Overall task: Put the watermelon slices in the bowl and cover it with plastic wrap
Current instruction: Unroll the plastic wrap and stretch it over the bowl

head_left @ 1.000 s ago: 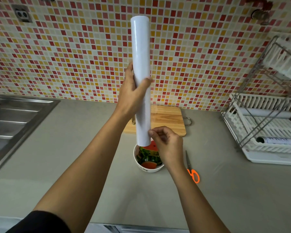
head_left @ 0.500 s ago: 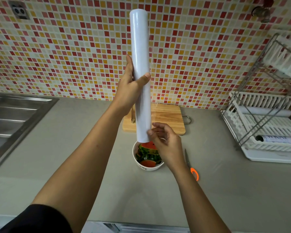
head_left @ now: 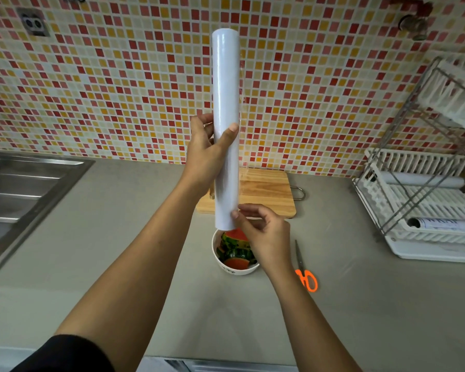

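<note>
- A black sleeve point(head_left: 65, 355) is worn on the left arm, and its rounded hem is seen only at the lower frame edge.
- Both forearms are left uncovered down to the wrists.
- The left hand point(head_left: 204, 154) and right hand point(head_left: 263, 237) are ungloved; short, plain nails are seen.

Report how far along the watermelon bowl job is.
Done: the watermelon slices sit in the bowl. In hand: the left hand grips the plastic wrap roll upright above the bowl while the right hand pinches at its lower edge, apparently freeing the film. Left: no sheet is pulled out yet and the bowl is uncovered; the scissors lie on the counter beside it.
</note>
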Motion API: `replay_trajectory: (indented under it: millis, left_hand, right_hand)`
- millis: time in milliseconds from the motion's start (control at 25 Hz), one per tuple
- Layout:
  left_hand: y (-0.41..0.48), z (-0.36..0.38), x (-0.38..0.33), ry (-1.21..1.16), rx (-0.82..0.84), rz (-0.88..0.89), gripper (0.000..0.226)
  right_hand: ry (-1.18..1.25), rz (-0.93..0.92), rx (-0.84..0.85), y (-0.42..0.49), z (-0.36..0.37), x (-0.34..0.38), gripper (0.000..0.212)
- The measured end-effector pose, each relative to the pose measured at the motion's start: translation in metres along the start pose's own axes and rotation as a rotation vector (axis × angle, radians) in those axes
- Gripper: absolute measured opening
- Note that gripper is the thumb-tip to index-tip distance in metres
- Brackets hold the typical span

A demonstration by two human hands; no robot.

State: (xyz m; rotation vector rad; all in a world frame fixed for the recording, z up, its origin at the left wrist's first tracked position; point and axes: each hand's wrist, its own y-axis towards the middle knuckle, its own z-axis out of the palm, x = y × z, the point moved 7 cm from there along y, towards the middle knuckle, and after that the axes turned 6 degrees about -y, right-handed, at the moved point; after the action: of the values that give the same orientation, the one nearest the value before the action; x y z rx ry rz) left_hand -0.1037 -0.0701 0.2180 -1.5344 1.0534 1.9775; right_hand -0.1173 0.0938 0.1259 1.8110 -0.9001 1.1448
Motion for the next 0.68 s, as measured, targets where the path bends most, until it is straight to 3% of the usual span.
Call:
replay_trajectory:
  millis: [120, 400, 560, 680]
  left_hand:
    - [-0.0050, 0.0005, 0.0006, 0.034, -0.004, 0.020, 0.043]
    - [-0.0070, 0.0005, -0.0015, 0.052, -0.013, 0.050, 0.042]
    - [-0.0094, 0.0017, -0.0043, 0.121, -0.031, 0.100, 0.046]
    - [-0.0076, -0.0010, -0.0060, 0.116, -0.038, 0.083, 0.047]
  right_hand:
    - [-0.042, -0.011, -0.072, -0.0011, -0.0043, -0.0040, 0.009]
    - [-0.174, 0.011, -0.051, 0.0024, -0.0051, -0.0081, 0.009]
    - [-0.007, 0.049, 0.008, -0.0014, 0.0018, -0.0088, 0.006]
    - [0.052, 0.048, 0.055, -0.0013, 0.0014, -0.0101, 0.019]
